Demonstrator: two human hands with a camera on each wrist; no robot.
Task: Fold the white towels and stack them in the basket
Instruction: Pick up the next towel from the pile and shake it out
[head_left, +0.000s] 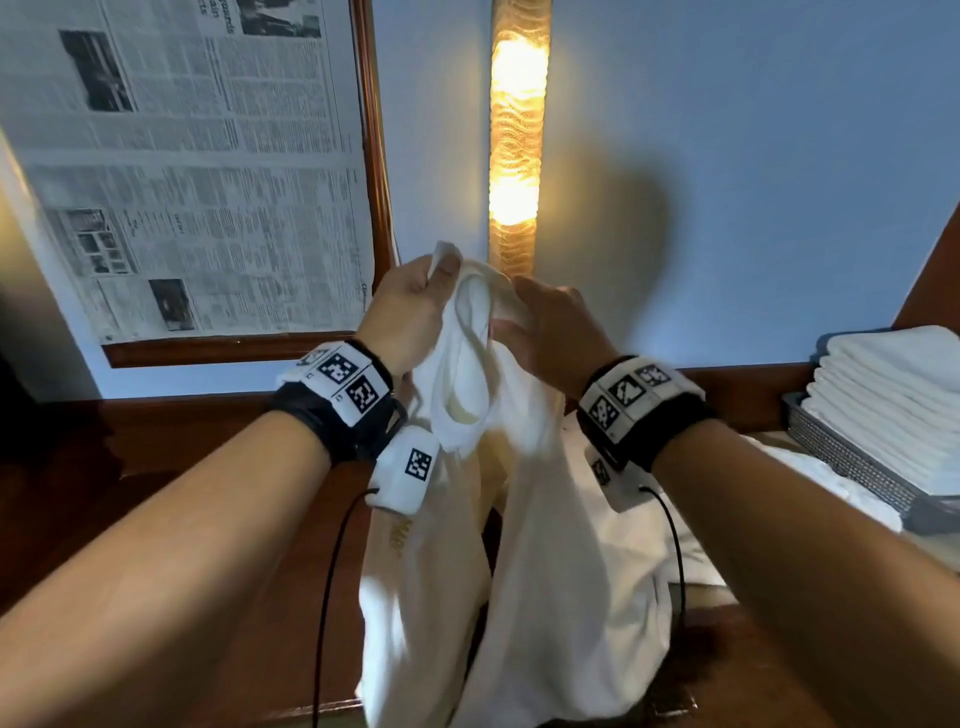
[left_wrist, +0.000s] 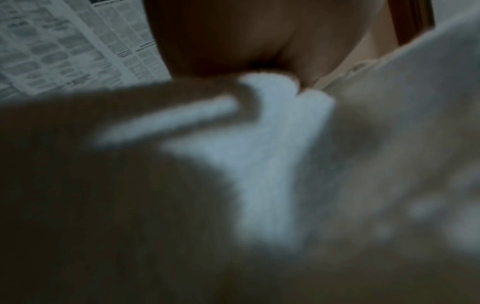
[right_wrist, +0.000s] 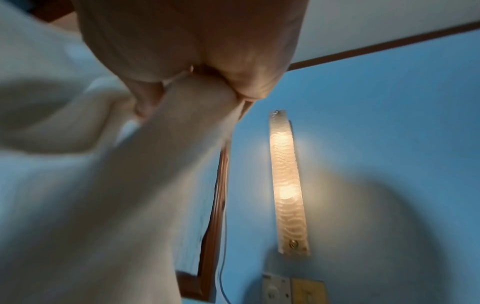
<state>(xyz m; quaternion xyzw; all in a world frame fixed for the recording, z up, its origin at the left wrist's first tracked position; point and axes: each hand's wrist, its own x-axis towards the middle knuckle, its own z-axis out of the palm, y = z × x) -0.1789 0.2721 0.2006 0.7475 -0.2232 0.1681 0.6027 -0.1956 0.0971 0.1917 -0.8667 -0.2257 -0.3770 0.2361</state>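
I hold a white towel (head_left: 545, 519) up in the air in front of me, and it hangs down in two long folds. My left hand (head_left: 415, 301) pinches a top corner of it between thumb and fingers. My right hand (head_left: 545, 322) grips the top edge close beside the left. In the left wrist view the towel (left_wrist: 272, 164) is a blurred pale mass under the hand (left_wrist: 246, 41). In the right wrist view the fingers (right_wrist: 197, 51) clench a bunched piece of towel (right_wrist: 155, 164). At the right edge stands a dark basket (head_left: 852, 462) with several folded white towels (head_left: 893, 395) stacked in it.
A dark wooden tabletop (head_left: 156, 493) lies below my arms. More white cloth (head_left: 831, 488) lies by the basket. A framed newspaper (head_left: 197, 171) and a lit vertical wall lamp (head_left: 519, 130) hang on the blue wall. A wall switch plate (right_wrist: 276, 290) sits under the lamp.
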